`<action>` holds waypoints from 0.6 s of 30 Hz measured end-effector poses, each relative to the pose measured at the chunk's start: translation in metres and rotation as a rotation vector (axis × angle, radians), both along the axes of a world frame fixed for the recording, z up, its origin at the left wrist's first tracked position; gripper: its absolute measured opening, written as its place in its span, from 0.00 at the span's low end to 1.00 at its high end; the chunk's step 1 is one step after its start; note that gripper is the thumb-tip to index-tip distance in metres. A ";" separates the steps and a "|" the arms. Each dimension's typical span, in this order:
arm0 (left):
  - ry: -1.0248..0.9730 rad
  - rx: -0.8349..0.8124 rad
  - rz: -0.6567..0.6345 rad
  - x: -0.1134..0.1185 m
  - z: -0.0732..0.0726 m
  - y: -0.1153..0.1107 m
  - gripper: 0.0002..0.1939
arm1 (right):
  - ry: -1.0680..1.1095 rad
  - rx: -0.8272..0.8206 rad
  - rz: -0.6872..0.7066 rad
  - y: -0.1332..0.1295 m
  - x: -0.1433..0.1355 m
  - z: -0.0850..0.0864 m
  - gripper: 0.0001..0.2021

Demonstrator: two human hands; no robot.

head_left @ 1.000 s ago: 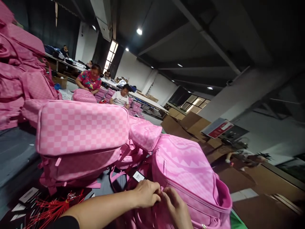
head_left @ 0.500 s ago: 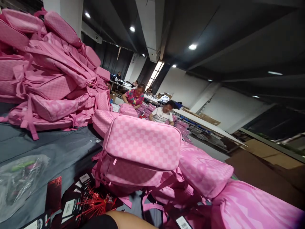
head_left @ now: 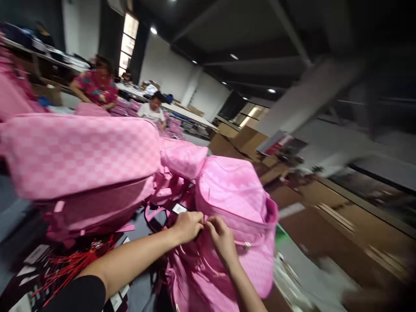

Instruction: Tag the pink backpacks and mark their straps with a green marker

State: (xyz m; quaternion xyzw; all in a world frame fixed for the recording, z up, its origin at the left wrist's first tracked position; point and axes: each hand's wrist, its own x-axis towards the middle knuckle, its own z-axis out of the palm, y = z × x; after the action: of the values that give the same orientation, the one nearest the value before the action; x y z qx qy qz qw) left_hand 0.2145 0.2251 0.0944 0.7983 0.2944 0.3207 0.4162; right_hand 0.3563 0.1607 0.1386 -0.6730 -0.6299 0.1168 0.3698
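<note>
Both hands meet in front of a pink backpack (head_left: 234,186) with a zipper, right of centre. My left hand (head_left: 189,225) is closed, fingers pinched together on something too small to make out. My right hand (head_left: 221,236) faces it with thumb and fingertips pressed together, and what they hold is also unclear. A white tag (head_left: 179,209) lies just above my left hand. A large checkered pink backpack (head_left: 84,151) stands at the left. Beneath my left forearm are red strings (head_left: 76,260) in a bundle and dark tags with white labels (head_left: 37,255).
Another pink bag (head_left: 185,156) sits behind. Two people work beyond the bags, one in a patterned shirt (head_left: 94,89), one in a white shirt (head_left: 151,112). Cardboard boxes (head_left: 325,234) fill the right side, with clear plastic (head_left: 289,281) near them.
The view has swung to the right and nearer the bags. Both hands are now in view, together at the right backpack; before, only part of one arm showed at the bottom.
</note>
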 end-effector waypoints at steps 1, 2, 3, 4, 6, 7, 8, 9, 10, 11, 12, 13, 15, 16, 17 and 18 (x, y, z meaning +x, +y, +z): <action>0.012 0.021 0.006 0.000 -0.002 0.001 0.08 | 0.002 0.012 -0.009 0.002 -0.002 -0.002 0.16; 0.021 0.045 0.001 0.000 -0.003 0.001 0.08 | 0.003 0.021 -0.019 0.004 -0.004 -0.003 0.14; 0.027 0.069 -0.013 0.000 -0.005 0.001 0.09 | 0.005 0.028 -0.029 0.005 -0.006 -0.004 0.13; 0.033 0.092 -0.024 -0.001 -0.006 0.001 0.10 | 0.006 0.033 -0.037 0.004 -0.007 -0.005 0.12; 0.052 0.130 -0.011 -0.002 -0.007 0.000 0.11 | 0.014 0.046 -0.048 0.002 -0.008 -0.005 0.11; 0.062 0.143 0.010 -0.003 -0.008 0.000 0.10 | 0.017 0.051 -0.049 0.001 -0.008 -0.006 0.10; 0.070 0.152 0.031 -0.003 -0.009 0.000 0.09 | 0.019 0.054 -0.049 0.001 -0.009 -0.007 0.10; 0.075 0.157 0.046 -0.002 -0.010 0.001 0.08 | 0.020 0.058 -0.049 0.001 -0.009 -0.008 0.09; 0.074 0.160 0.054 -0.001 -0.011 0.001 0.07 | 0.019 0.060 -0.048 0.001 -0.011 -0.009 0.09; 0.070 0.161 0.055 0.000 -0.012 0.002 0.07 | 0.016 0.061 -0.046 0.002 -0.012 -0.010 0.09; 0.060 0.160 0.050 0.001 -0.013 0.003 0.06 | 0.013 0.064 -0.046 0.002 -0.014 -0.010 0.08; 0.046 0.157 0.041 0.001 -0.015 0.004 0.06 | 0.011 0.069 -0.047 0.002 -0.015 -0.009 0.08; 0.014 0.150 0.017 -0.001 -0.017 0.006 0.06 | 0.005 0.092 -0.060 -0.005 -0.013 -0.003 0.10; -0.011 0.134 0.015 -0.004 -0.019 0.008 0.09 | 0.005 0.123 -0.075 -0.012 -0.010 0.002 0.11; -0.046 0.103 0.028 -0.007 -0.021 0.011 0.14 | 0.007 0.169 -0.103 -0.022 -0.003 0.006 0.12; -0.093 0.057 0.060 -0.012 -0.023 0.015 0.19 | 0.014 0.226 -0.150 -0.035 0.007 0.010 0.13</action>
State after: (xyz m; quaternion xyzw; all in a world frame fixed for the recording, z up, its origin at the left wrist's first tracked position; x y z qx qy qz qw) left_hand 0.2028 0.2401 0.0714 0.7848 0.2894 0.3780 0.3968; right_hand 0.3630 0.1258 0.1484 -0.6715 -0.5844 0.0218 0.4551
